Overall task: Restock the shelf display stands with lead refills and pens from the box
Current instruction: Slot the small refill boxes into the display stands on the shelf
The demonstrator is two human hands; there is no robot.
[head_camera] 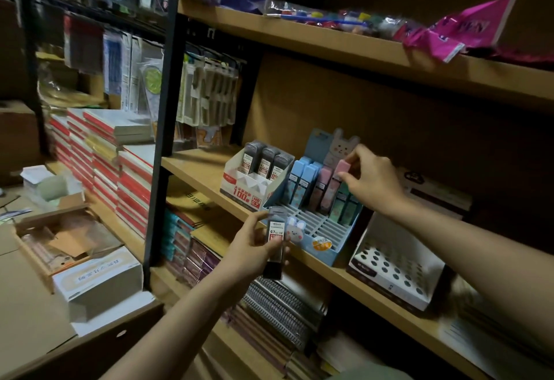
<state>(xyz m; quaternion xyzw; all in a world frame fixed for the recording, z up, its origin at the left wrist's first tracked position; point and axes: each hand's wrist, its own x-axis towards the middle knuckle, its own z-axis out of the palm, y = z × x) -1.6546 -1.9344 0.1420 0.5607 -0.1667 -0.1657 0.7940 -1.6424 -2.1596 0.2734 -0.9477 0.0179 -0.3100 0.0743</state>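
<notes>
My left hand (pixel 254 247) grips a dark lead refill case (pixel 275 241) with a 0.7 label, held upright in front of the shelf edge. My right hand (pixel 370 178) pinches the top of a pink lead refill case (pixel 338 177) standing in the blue bunny display stand (pixel 322 229). That stand holds blue, pink and green cases in its back rows; its front slots are bare. To its left, a white and red display stand (pixel 254 183) holds three dark lead refill cases (pixel 265 159). An open cardboard box (pixel 64 238) sits at lower left.
A white display stand with round holes (pixel 392 268) sits right of the blue one on the wooden shelf (pixel 198 169). Notebooks are stacked on the lower shelf (pixel 275 304) and at left (pixel 102 154). A black upright post (pixel 163 127) divides the shelving. A white carton (pixel 102 280) lies by the box.
</notes>
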